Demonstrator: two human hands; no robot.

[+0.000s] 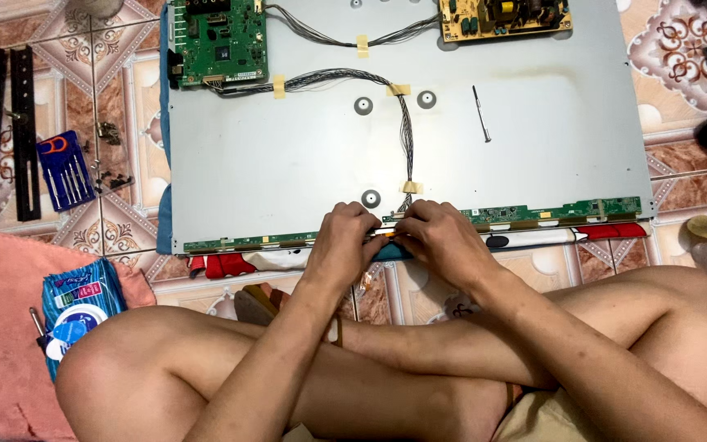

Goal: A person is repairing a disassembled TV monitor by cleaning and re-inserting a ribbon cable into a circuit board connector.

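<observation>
At the near edge of the metal panel (pixel 288 164), both hands pinch the middle of the long green strip board (pixel 533 214). My left hand (pixel 344 243) and right hand (pixel 443 237) are closed narrow on the board's connector where the wire bundle (pixel 406 139) comes down. Both far circuit boards (pixel 221 41) remain wired and taped, so I judge the stripping barely begun. A screwdriver (pixel 481 115) lies right; a screwdriver set (pixel 65 170) sits far left.

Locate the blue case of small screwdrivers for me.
In the head view, the blue case of small screwdrivers lies on the tiled floor, left of the grey metal panel, beside the black brackets.
</observation>
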